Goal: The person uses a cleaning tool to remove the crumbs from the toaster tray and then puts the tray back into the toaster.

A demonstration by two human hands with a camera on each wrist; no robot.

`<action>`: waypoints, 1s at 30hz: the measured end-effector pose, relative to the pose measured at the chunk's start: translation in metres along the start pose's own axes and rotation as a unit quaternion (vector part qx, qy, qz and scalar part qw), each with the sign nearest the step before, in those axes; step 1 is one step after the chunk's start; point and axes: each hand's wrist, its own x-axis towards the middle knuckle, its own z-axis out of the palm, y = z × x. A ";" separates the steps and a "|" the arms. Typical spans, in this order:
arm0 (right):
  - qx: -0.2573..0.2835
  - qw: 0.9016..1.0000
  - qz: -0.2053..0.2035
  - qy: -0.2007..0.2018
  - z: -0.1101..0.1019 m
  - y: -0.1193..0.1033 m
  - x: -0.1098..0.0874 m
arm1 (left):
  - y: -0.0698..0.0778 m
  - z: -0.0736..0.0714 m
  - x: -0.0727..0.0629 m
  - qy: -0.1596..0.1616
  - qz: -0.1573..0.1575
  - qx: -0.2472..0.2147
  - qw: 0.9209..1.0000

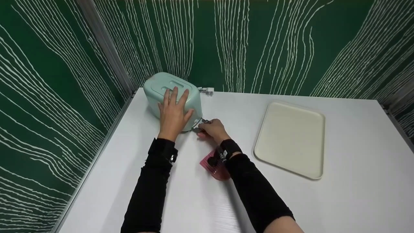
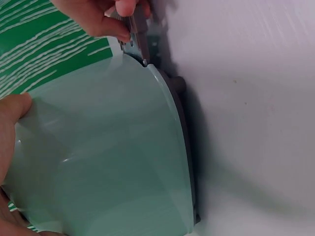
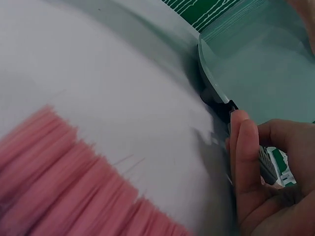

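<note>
A mint-green toaster (image 1: 194, 102) stands at the back left of the white table, one end turned toward me. My left hand (image 1: 174, 116) lies spread on its upper face and near side, fingers straight across the top. With thumb and curled fingers, my right hand (image 1: 213, 130) pinches a grey metal piece (image 2: 139, 35) that looks like a crumb tray, right at the toaster's lower corner. Its far part is hidden by the toaster and my fingers. Under my right wrist lies a brush with pink bristles (image 3: 81, 182), its translucent red part (image 1: 222, 174) partly covered by the sleeve.
To the right lies a cream rectangular tray (image 1: 292, 139) with a raised rim. A white plug (image 1: 208, 89) on a short cord sticks out behind the toaster. Green walls with white lines (image 1: 233, 45) border the table's back and sides.
</note>
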 end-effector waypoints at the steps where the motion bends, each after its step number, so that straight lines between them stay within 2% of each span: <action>1: -0.004 1.000 0.001 0.001 -0.001 0.000 0.000 | 0.000 0.000 0.000 0.002 0.001 -0.001 1.000; 6: -0.036 0.999 0.004 0.002 -0.003 0.003 0.002 | 0.001 0.001 -0.001 0.009 0.001 -0.004 1.000; 14: -0.008 0.999 0.031 -0.033 -0.008 -0.002 0.000 | 0.000 0.001 0.000 0.001 -0.007 -0.007 1.000; 22: -0.032 0.998 0.033 -0.049 -0.018 -0.004 -0.002 | 0.001 0.000 0.000 -0.005 -0.009 -0.009 1.000; 30: -0.033 0.997 0.040 -0.055 -0.027 -0.006 -0.005 | 0.000 0.002 0.000 -0.008 -0.008 -0.011 1.000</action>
